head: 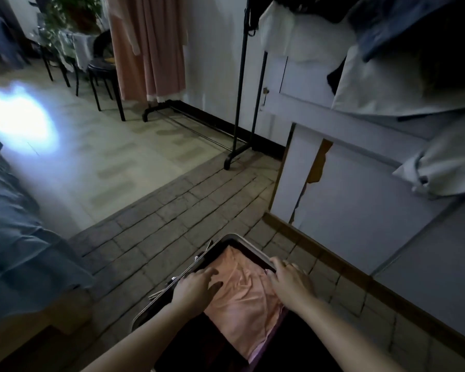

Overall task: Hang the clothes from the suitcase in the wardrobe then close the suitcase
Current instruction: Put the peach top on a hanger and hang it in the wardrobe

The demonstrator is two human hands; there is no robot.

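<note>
**One head cam, wide lens, looking down and forward**

Just a single view here, so nothing overlaps with a second camera. It sits on the person's head and tilts down at the floor. Both forearms come in from the bottom edge, and the open suitcase [242,241] sits close, at bottom centre. The wide lens bends the edges hard: the bed [16,237] curves along the left and the white cabinet [360,200] leans in at right. The clothes rack [239,84] stands farther off, top centre. Upper right is dark, probably hanging clothes very near the lens.
</note>
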